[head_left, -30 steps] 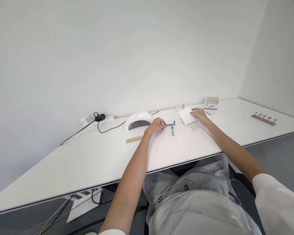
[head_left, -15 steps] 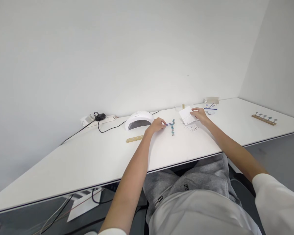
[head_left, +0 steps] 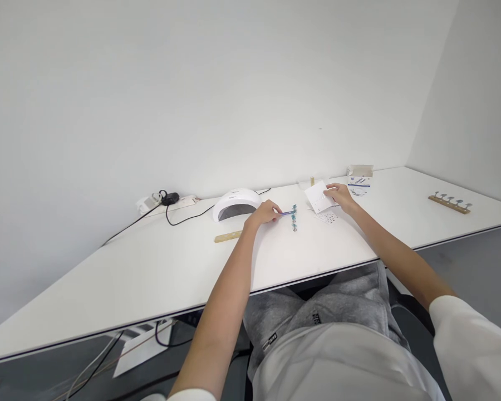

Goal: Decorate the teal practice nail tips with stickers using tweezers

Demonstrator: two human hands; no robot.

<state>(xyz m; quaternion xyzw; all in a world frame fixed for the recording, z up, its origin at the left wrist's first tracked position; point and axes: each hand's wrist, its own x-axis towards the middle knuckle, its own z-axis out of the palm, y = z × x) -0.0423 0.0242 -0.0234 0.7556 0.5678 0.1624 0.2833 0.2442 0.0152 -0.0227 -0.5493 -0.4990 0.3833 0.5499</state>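
My left hand [head_left: 268, 211] is closed on slim blue tweezers [head_left: 287, 213], pointing right. Their tip reaches a row of small teal nail tips [head_left: 294, 219] on little stands, standing on the table. Whether the tip touches one or grips anything is too small to tell. Between the fingers of my right hand [head_left: 339, 195] is a white card [head_left: 318, 196] with a row of tiny marks, held tilted above the table. Just below it lies a sheet of small dark stickers [head_left: 329, 218], partly covered by the card.
A white nail lamp [head_left: 236, 197] sits behind my left forearm, near a wooden strip [head_left: 227, 236]. Cables run to a power strip [head_left: 187, 201] by the wall. At the right are an open small box [head_left: 359, 177] and a wooden holder with several nail stands [head_left: 449, 204].
My left hand has shifted very slightly left with the tweezers, which stay at the row of nail tips. My right hand and the card have hardly moved.
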